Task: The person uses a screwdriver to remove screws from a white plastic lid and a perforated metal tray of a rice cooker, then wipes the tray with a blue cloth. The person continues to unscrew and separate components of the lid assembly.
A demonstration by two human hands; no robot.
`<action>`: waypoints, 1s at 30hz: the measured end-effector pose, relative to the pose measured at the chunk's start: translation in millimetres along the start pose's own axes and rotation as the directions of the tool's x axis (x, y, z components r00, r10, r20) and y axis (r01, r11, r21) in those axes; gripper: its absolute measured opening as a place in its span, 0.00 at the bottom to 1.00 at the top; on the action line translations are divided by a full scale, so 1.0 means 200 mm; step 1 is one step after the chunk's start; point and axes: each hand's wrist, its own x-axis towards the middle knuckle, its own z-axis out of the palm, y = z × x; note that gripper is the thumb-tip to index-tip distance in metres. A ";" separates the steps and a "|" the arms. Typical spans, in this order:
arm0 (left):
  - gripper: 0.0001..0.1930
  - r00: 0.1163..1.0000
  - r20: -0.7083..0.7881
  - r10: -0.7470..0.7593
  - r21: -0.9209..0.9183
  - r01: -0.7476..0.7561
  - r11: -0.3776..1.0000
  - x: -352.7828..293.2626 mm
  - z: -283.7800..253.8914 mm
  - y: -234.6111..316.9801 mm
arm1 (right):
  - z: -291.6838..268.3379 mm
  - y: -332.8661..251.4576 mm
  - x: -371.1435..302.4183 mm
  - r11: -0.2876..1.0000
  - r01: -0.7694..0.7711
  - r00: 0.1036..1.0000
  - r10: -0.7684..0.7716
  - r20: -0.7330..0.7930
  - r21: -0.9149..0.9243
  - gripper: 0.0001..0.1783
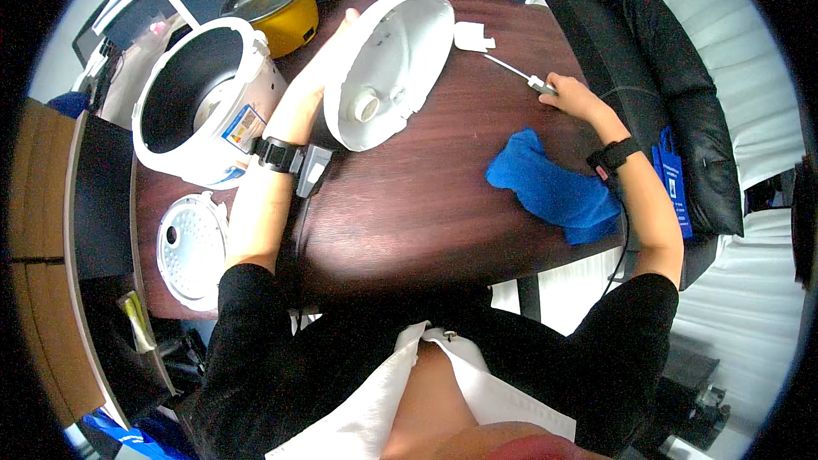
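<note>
My left hand point(332, 47) grips the far-left rim of a white oval rice cooker lid shell point(409, 43), tilted so its hollow inside shows; most of those fingers are hidden behind it. In my right hand point(573, 98), closed round its handle, is a screwdriver point(511, 66) with its thin shaft pointing left and away. The shaft's tip lies close to a small white plastic piece point(471, 37) on the table, beside the shell's right edge. Left of my left forearm stands the white rice cooker body point(260, 68), its dark inside exposed.
A round white perforated inner lid point(194, 268) lies at the table's near left. Behind the cooker body is a yellow pot point(294, 25) with a glass lid. A blue cloth point(554, 192) rests on the brown table point(400, 213) near my right forearm. A black sofa point(682, 102) stands at the right.
</note>
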 end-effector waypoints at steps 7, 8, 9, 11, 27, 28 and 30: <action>0.32 0.993 0.011 0.121 0.271 -0.119 0.955 0.09 -0.07 -0.02 | -0.38 -0.22 -0.09 0.812 -0.184 0.983 0.153 0.102 0.554 0.12; 0.32 0.996 0.035 0.078 0.196 -0.083 0.977 0.09 -0.08 -0.01 | -0.45 -0.24 -0.08 0.759 -0.102 0.994 0.105 0.034 0.643 0.12; 0.32 0.998 0.060 0.034 0.122 -0.041 0.992 0.09 -0.09 0.00 | -0.54 -0.29 -0.06 0.714 0.013 0.998 0.030 -0.049 0.700 0.13; 0.33 0.995 0.099 -0.020 0.015 0.018 1.000 0.10 -0.06 0.00 | -0.71 -0.38 -0.02 0.587 0.221 0.970 -0.052 -0.236 0.779 0.15; 0.29 0.921 0.262 0.287 0.408 -0.376 0.832 -0.05 -0.02 0.15 | -0.75 -0.98 0.03 0.029 0.531 0.846 0.030 -0.532 0.847 0.19; 0.25 0.935 0.250 0.253 0.403 -0.338 0.851 -0.06 -0.01 0.17 | -0.73 -0.96 0.03 0.110 0.527 0.849 -0.036 -0.527 0.843 0.19; 0.16 0.955 0.219 0.201 0.391 -0.275 0.878 -0.09 0.06 0.25 | -0.75 -0.99 0.03 0.221 0.482 0.875 -0.079 -0.477 0.848 0.17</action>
